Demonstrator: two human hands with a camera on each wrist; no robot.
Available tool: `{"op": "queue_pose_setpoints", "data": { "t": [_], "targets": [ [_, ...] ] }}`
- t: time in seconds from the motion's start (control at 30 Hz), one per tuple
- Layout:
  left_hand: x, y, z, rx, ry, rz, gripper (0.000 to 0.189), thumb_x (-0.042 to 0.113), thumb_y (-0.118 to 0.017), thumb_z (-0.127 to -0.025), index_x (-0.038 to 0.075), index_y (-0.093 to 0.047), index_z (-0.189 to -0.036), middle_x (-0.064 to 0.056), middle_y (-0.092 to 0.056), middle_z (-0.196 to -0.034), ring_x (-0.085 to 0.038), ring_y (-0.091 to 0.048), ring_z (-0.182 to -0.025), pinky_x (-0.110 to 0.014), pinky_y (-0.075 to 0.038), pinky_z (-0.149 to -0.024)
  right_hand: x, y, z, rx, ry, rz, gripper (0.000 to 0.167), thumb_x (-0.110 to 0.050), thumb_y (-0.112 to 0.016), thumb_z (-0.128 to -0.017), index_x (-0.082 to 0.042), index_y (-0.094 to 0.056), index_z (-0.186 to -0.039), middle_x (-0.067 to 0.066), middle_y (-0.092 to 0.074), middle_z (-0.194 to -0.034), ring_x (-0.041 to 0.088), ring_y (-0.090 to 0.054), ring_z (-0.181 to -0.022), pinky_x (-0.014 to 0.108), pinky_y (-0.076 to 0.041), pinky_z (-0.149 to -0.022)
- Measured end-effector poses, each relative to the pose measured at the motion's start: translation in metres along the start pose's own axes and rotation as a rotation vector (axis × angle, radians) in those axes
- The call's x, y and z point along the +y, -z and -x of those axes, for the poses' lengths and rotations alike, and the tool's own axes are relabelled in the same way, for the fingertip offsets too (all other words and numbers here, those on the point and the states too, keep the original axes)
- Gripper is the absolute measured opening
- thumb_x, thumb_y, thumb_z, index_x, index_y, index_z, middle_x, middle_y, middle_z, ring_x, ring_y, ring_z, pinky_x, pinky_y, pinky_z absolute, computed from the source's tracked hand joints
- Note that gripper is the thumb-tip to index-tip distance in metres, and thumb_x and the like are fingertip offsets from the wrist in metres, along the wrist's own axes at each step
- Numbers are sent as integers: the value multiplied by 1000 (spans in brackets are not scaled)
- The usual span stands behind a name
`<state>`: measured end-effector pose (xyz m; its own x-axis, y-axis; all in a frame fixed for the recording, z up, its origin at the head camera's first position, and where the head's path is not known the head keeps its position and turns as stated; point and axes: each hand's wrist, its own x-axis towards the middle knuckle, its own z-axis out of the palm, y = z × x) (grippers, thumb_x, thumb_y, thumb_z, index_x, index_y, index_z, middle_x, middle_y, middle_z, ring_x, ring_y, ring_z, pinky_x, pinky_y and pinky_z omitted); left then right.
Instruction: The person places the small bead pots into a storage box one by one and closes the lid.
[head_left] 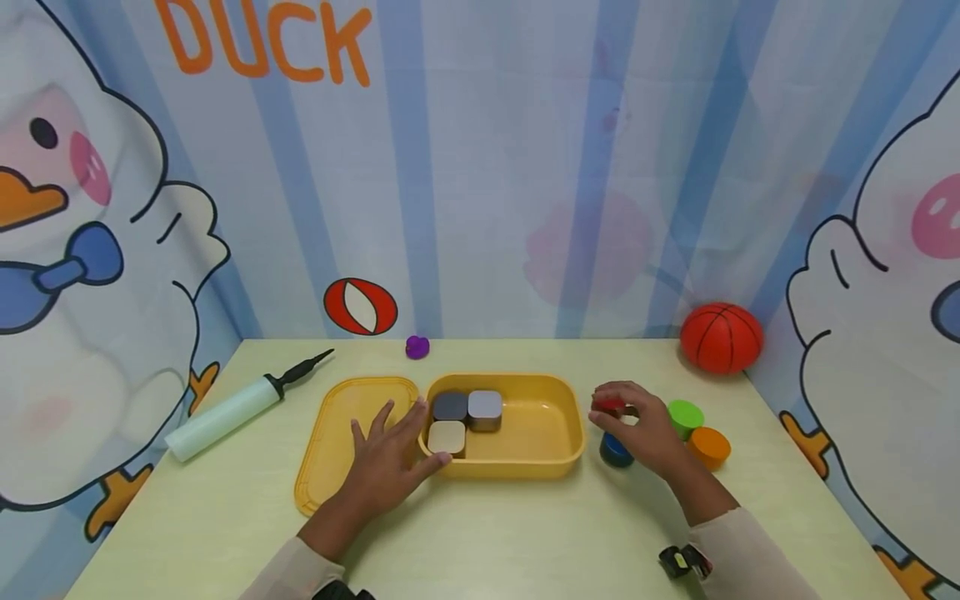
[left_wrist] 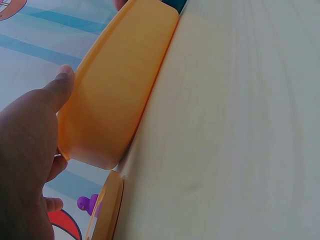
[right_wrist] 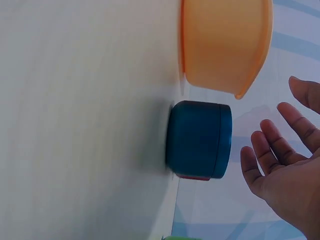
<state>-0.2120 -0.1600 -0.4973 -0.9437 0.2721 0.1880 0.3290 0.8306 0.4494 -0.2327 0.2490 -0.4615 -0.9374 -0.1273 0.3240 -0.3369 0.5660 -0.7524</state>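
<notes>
A yellow plastic box (head_left: 517,468) holds three rounded square pieces at its left end: dark grey (head_left: 451,406), light grey (head_left: 485,405) and cream (head_left: 447,437). My left hand (head_left: 384,462) rests at its left end, fingers spread, thumb at the front rim. My right hand (head_left: 637,425) hovers over a red round piece (head_left: 609,405), its thumb and fingertips apart. In the right wrist view that hand is above a blue lidded jar (right_wrist: 197,140), with nothing between its fingers. The red piece (right_wrist: 194,178) shows behind the jar, mostly hidden.
Green (head_left: 686,417) and orange (head_left: 709,447) round pieces stand beside my right wrist. A yellow lid (head_left: 330,442) lies under my left hand. Farther off are a pale green hand pump (head_left: 225,421), a purple toy duck (head_left: 417,347) and a red ball (head_left: 722,337) by the curtain.
</notes>
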Motion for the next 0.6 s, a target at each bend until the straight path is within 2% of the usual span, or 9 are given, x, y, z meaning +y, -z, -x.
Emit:
{"op": "queue_pose_setpoints", "data": {
  "t": [0.17, 0.27, 0.6],
  "targets": [
    [0, -1, 0, 11, -4, 10, 92, 71, -63, -101, 21, -34, -173, 2, -35, -178, -48, -18, -169, -93, 3, -120, 5, 8, 6, -47, -62, -26, 30, -16, -81, -101, -3, -77, -127, 17, -73, -137, 36, -66, -121, 46, -61, -102],
    [-1, -2, 0, 14, -10, 8, 92, 70, -63, -101, 21, -33, -173, 3, -35, -178, -48, -19, -169, -93, 3, -120, 8, 14, 9, -88, -94, -41, 34, -18, -80, -101, -5, -75, -132, 17, -70, -141, 40, -64, -127, 38, -59, -102],
    [-1, -1, 1, 21, -18, 0, 91, 70, -64, -101, 21, -34, -173, 3, -35, -178, -48, -20, -169, -93, 1, -120, 21, 27, 24, -178, -68, -54, 44, -16, -82, -99, -4, -70, -140, 18, -66, -149, 42, -59, -138, 41, -59, -106]
  ]
}}
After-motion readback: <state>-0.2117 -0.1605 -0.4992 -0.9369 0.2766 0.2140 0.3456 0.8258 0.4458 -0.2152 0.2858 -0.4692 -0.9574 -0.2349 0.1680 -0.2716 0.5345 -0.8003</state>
